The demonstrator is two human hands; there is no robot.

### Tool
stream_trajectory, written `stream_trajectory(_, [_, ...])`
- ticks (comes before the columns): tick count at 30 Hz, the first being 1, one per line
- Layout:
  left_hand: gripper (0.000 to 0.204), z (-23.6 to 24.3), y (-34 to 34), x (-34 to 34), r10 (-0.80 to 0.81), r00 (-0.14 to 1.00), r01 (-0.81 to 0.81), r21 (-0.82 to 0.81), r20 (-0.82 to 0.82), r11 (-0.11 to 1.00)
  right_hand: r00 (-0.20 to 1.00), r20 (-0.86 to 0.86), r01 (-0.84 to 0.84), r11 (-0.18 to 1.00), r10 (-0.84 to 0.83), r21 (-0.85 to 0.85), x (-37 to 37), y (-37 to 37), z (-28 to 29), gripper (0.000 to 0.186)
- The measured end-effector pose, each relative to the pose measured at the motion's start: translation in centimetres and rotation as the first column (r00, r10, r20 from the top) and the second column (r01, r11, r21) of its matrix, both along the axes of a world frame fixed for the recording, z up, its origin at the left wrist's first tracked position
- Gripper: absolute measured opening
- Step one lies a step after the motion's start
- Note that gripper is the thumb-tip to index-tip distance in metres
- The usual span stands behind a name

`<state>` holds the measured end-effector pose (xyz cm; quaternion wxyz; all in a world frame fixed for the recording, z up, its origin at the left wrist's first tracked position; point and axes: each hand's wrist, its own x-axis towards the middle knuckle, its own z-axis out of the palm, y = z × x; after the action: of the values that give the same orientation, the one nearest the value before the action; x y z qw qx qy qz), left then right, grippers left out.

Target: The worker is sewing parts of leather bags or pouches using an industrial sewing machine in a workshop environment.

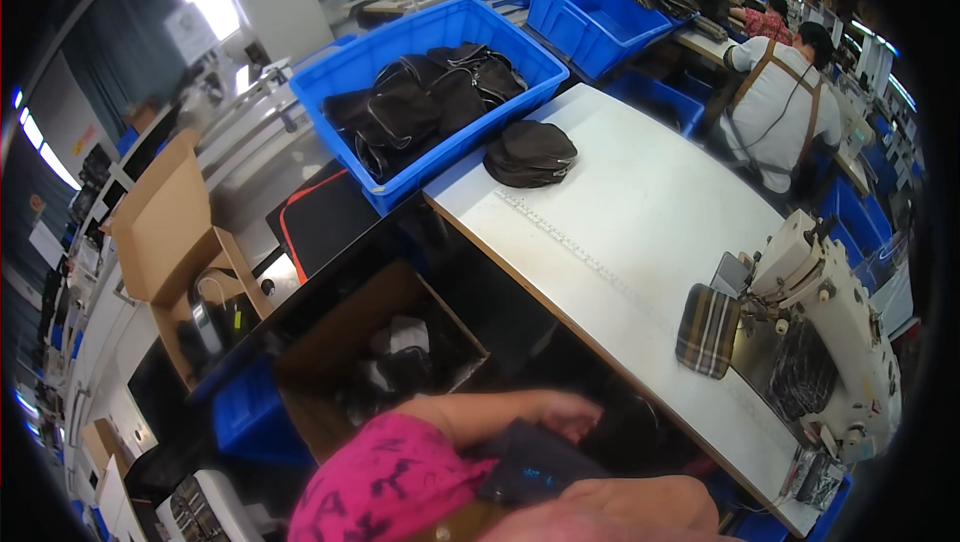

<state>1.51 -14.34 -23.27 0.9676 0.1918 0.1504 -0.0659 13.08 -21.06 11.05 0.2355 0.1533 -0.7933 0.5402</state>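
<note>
The left hand (572, 414) is loosely curled below the table's edge, its fingers bent; whether they pinch anything is hidden. The right arm (640, 504) is a blurred stretch of bare skin at the lower edge, and I cannot tell how its hand stands or what it touches. Between the arms, just beside the left hand, lies a folded dark cloth (535, 462) with a small blue marking. The left arm wears a soft pink sleeve (385, 477) with dark patterning. Beyond, the smooth white worktable (640, 182) has a straight brown front edge and a ruler strip (570, 242) along it; a broad bare stretch of its top leaves room for moving. Toward its right end lies a plaid fabric piece (708, 330), brown with pale stripes and rounded corners, just beside a cream-coloured sewing machine (835, 312) with a curved arm. At the far end sits a rounded stack of dark brown fabric pouches (530, 154), close to a rigid blue plastic bin (400, 192) heaped with creased, zippered brown pouches (420, 102). Below the table, an open cardboard box (335, 327) holds crumpled, pale and dark material. Farther right, a seated co-worker (785, 102) wears a white top with brown straps.
</note>
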Motion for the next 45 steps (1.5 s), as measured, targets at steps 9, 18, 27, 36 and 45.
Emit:
stream_trajectory(9, [0.038,-2.1,0.3,0.1,-0.009,0.999,0.009,0.011,0.042,1.0,0.995,-0.077,0.047,0.964,-0.07,-0.261,-1.4,0.2,1.1,0.044])
stream_trajectory(18, [0.037,-2.0,0.3,0.1,-0.018,1.0,0.018,0.002,0.025,1.0,0.998,-0.06,-0.009,0.99,0.001,-0.142,-0.7,1.3,1.3,0.042])
stream_trajectory(27, [0.035,-1.7,0.2,-0.1,-0.043,0.998,0.045,-0.04,0.052,0.998,0.989,-0.119,-0.111,0.975,0.089,-0.192,-0.3,1.4,-0.8,0.046])
stream_trajectory(36, [0.035,2.4,-0.3,-1.1,0.232,0.972,-0.233,0.036,0.043,0.972,0.911,0.171,0.408,0.885,-0.376,-0.225,4.2,3.8,-3.1,0.038])
stream_trajectory(45, [0.027,11.0,2.1,-2.9,0.031,0.993,-0.07,0.349,0.115,0.934,0.251,0.555,0.951,0.096,-0.793,-0.293,10.9,1.1,-10.2,0.051])
